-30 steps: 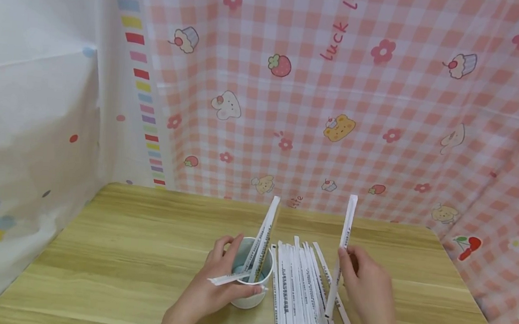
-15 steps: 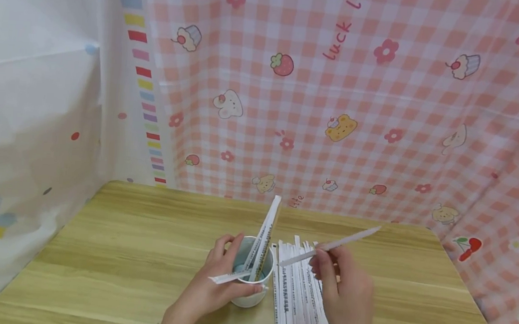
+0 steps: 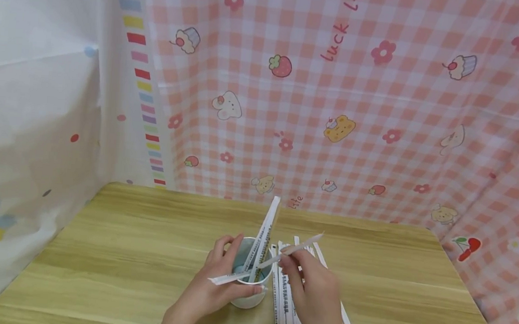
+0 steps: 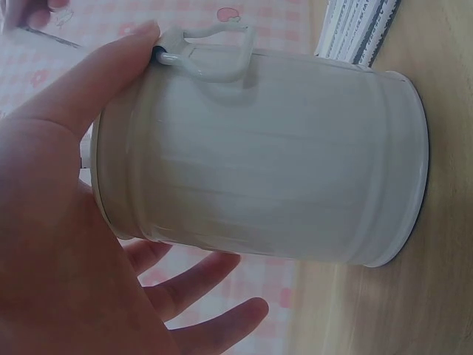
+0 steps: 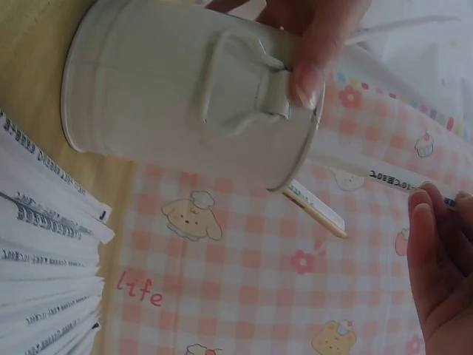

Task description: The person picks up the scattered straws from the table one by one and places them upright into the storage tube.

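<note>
A small white metal bucket (image 3: 248, 302) stands upright on the table. My left hand (image 3: 210, 281) holds it round the top, thumb by the wire handle (image 4: 222, 63) and fingers on the far side. Several paper-wrapped straws (image 3: 267, 225) lean inside; one sticks out over the rim toward the left hand. Between thumb and fingers, my right hand (image 3: 316, 286) pinches another wrapped straw (image 3: 304, 243), tilted, its lower end overlapping the bucket's mouth. In the right wrist view this straw (image 5: 392, 176) reaches to the rim.
A row of wrapped straws (image 3: 282, 309) lies on the wooden table (image 3: 135, 254) just right of the bucket, partly under the right hand. Behind the table hangs a pink checked cloth (image 3: 309, 95), with a pale cloth (image 3: 42, 101) at the left.
My right hand has moved left with its straw, from over the right side of the row to the bucket's mouth. The straw has gone from nearly upright to slanted. The left hand keeps still.
</note>
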### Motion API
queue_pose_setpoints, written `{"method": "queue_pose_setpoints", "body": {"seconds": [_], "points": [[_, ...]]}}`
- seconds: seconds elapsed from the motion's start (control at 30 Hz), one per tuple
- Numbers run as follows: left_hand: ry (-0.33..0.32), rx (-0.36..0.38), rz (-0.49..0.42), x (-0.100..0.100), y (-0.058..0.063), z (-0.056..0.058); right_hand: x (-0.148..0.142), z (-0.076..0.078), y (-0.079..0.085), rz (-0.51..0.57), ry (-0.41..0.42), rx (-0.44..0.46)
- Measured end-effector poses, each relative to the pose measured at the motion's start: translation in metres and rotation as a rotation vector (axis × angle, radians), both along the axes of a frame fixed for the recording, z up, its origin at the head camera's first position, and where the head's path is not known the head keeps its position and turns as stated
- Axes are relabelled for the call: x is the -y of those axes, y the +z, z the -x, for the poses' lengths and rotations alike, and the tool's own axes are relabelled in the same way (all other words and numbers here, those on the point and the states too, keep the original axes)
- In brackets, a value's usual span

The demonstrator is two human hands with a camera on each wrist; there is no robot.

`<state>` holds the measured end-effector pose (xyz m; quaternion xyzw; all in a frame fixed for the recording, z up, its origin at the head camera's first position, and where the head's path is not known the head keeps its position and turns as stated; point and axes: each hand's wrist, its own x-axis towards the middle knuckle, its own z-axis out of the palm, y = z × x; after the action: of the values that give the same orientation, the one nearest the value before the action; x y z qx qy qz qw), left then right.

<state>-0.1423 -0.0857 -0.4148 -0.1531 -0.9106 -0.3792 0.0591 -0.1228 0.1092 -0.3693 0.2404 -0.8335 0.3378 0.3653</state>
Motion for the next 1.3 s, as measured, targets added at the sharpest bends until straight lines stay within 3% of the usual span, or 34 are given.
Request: {"method": "queue_pose_setpoints", "body": {"seconds": [0.27, 0.5, 0.8, 1.0, 1.3], "points": [[-0.023, -0.046, -0.003, 0.001, -0.003, 0.0, 0.009, 0.001, -0.011, -0.125, -0.062, 0.087], [-0.032, -0.078, 0.008, 0.001, -0.003, 0.0, 0.012, 0.005, -0.018, -0.164, -0.062, 0.109], [-0.038, -0.104, 0.017, 0.001, -0.004, 0.0, 0.015, 0.009, -0.027, -0.258, -0.064, 0.251], [-0.031, -0.082, 0.015, 0.001, -0.003, 0.001, 0.015, 0.009, -0.027, -0.304, -0.038, 0.365], [-0.022, -0.066, 0.012, 0.001, -0.003, 0.001, 0.003, 0.012, -0.021, -0.343, -0.038, 0.458]]}}
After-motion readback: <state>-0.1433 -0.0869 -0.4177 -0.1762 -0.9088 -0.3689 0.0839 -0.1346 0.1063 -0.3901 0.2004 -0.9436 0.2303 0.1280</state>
